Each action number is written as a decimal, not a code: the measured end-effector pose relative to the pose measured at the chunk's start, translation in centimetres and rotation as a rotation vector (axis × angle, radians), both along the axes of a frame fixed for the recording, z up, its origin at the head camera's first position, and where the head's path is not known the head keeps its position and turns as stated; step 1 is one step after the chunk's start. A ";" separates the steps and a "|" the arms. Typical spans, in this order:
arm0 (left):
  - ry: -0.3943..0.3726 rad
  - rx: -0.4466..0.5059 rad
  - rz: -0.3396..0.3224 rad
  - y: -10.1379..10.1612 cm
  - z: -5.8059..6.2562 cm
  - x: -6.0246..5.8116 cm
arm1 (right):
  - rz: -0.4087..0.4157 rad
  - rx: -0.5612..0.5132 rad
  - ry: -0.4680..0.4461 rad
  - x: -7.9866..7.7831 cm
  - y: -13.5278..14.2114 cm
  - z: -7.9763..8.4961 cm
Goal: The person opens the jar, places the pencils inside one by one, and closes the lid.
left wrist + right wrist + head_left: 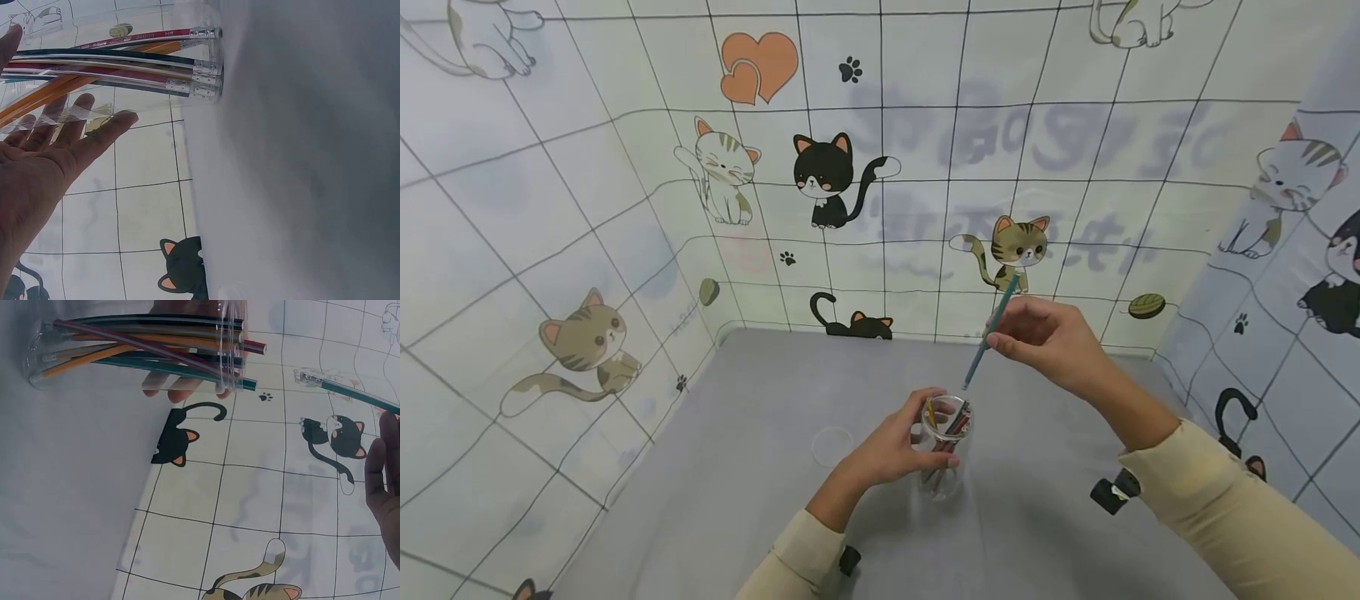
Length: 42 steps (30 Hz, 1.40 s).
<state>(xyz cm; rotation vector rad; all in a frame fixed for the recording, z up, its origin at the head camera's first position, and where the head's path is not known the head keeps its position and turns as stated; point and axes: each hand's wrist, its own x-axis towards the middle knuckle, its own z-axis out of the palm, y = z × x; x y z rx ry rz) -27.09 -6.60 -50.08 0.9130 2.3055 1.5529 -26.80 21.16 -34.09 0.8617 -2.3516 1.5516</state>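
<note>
A clear jar point(946, 488) stands upright on the grey table, with several pencils point(150, 345) in dark, red, orange and teal leaning inside it. My left hand point(883, 448) grips the jar from the left, thumb on the near side and fingers behind. In the left wrist view, the pencils' metal ferrules point(203, 80) rest at the jar's bottom. My right hand point(1052, 343) pinches a teal pencil point(994, 327) between thumb and fingers. It slants over the jar, its ferrule end point(307, 377) pointing down just above the mouth.
A faint clear ring point(832, 447) lies on the grey tabletop point(760, 500) left of the jar. Behind and at both sides hang white gridded sheets point(917, 150) printed with cats. Dark devices point(1108, 494) sit at both wrists.
</note>
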 end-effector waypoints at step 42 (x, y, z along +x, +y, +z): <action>0.014 -0.039 0.009 -0.3 0.2 -0.4 | 0.096 0.146 0.032 -1.5 -1.4 -2.8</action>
